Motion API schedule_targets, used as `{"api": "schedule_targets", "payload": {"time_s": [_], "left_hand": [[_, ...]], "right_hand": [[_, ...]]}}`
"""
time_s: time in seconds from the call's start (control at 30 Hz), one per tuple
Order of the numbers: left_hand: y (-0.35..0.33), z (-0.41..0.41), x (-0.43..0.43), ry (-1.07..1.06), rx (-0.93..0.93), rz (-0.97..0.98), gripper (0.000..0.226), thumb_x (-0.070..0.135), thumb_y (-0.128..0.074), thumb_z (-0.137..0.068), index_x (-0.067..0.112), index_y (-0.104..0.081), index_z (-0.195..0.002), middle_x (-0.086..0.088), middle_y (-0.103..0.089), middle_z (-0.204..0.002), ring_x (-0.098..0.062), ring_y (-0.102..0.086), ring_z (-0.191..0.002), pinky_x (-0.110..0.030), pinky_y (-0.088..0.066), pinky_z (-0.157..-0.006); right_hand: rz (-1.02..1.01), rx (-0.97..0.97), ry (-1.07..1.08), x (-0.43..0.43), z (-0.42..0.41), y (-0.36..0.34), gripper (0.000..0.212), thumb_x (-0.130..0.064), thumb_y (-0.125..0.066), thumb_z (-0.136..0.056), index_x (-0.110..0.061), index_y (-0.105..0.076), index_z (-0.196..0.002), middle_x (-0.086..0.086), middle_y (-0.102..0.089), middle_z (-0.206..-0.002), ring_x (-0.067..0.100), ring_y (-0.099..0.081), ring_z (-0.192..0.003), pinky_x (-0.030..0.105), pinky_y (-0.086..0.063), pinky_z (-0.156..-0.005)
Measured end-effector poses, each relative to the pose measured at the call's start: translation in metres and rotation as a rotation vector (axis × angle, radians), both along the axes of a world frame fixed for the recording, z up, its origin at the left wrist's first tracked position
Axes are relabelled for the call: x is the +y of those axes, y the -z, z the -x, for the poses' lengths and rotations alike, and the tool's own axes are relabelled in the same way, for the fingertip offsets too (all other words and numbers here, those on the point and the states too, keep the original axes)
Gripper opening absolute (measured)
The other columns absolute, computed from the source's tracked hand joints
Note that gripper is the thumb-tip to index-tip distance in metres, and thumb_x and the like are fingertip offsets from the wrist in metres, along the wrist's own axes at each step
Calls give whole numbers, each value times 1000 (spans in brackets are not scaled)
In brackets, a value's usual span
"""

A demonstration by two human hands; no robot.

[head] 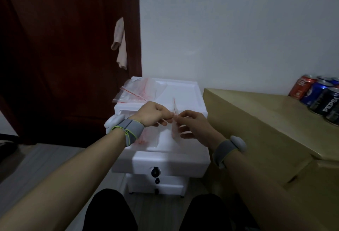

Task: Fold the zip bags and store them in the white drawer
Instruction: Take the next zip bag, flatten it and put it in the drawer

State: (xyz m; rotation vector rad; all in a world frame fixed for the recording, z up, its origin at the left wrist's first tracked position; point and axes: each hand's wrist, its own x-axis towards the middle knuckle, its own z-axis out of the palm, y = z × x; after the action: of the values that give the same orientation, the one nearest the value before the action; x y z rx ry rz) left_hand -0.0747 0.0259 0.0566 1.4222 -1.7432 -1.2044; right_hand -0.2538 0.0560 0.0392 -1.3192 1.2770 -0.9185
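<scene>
Illumination is dim and diffuse; no source is in view. The wall (238,29) is brightest, the door (64,47) near black. The drawer (170,163) is washed out, with little surface detail. Shadows are soft. Wide-angle distortion bends lines near the edges.

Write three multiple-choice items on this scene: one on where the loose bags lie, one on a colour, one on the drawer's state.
1. Where does the pile of zip bags lie? A on the floor; B on top of the white drawer unit; C on the door.
2. What colour are the zip strips of those bags? A blue; B green; C red.
3. How is the top drawer? A pulled open; B shut; C taken out.
Key: 1 B, the pile lies on the left of the unit's top. 2 C, red lines run along the bag edges. 3 A, its front stands out toward the person and its inside shows.
</scene>
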Motion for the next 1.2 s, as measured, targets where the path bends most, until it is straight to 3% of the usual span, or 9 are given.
{"api": "schedule_targets", "payload": {"time_s": [0.17, 0.4, 0.6, 0.8, 0.9, 1.03, 1.2], "left_hand": [[4, -1, -1, 4, -34, -33, 15, 28, -65, -90, 16, -70, -82, 3, -74, -78, -13, -66, -68, -26, -46, -65], [14, 6, 3, 63, -39, -87, 24, 42, -59, -94, 19, -58, -84, 0, -68, -91, -16, -69, -78, -26, -48, -63], [11, 6, 3, 76, 19, -114, 13, 20, -50, -98, 11, -58, -95, -3, -69, -92, -16, -68, -82, -26, -50, -67], [12, 15, 3, -51, 169, -83, 21, 12, -42, -95, 11, -52, -76, -7, -71, -85, -19, -70, -82, -30, -53, -73], [15, 10, 4, -98, 192, -48, 21, 17, -44, -95, 12, -53, -77, -6, -73, -87, -19, -68, -74, -30, -51, -69], [19, 1, 2, -101, 95, 46, 21, 22, -50, -93, 12, -59, -77, -4, -70, -83, -19, -65, -66, -30, -46, -65], [35, 4, 11, -22, 137, -10, 40, 50, -54, -86, 12, -55, -99, -7, -69, -100, -25, -67, -83, -38, -48, -73]], "right_hand": [[17, 61, 20, -1, -2, 5, 12, -25, -64, -95, -14, -62, -93, 8, -67, -92, 19, -66, -71, 27, -54, -61], [66, 124, 17, -4, -6, 10, 10, -19, -61, -96, -12, -65, -100, 7, -69, -93, 18, -67, -78, 27, -54, -65], [32, 26, 23, -7, -6, 14, 8, -19, -61, -96, -13, -65, -93, 8, -68, -91, 19, -64, -79, 32, -55, -70], [32, -113, 162, -17, -7, 15, 12, -17, -56, -99, -10, -61, -91, 9, -60, -85, 24, -62, -80, 36, -58, -69], [2, -124, 278, -22, 7, 14, 14, -19, -51, -101, -8, -57, -93, 8, -59, -88, 20, -62, -75, 32, -56, -62], [-24, 54, 325, -22, 15, 16, 19, -24, -40, -104, -8, -49, -110, 11, -59, -111, 19, -64, -90, 38, -60, -72], [-79, -52, 300, -18, 5, 6, 22, -25, -35, -105, -10, -46, -117, 11, -61, -118, 24, -64, -99, 44, -60, -72]]}}
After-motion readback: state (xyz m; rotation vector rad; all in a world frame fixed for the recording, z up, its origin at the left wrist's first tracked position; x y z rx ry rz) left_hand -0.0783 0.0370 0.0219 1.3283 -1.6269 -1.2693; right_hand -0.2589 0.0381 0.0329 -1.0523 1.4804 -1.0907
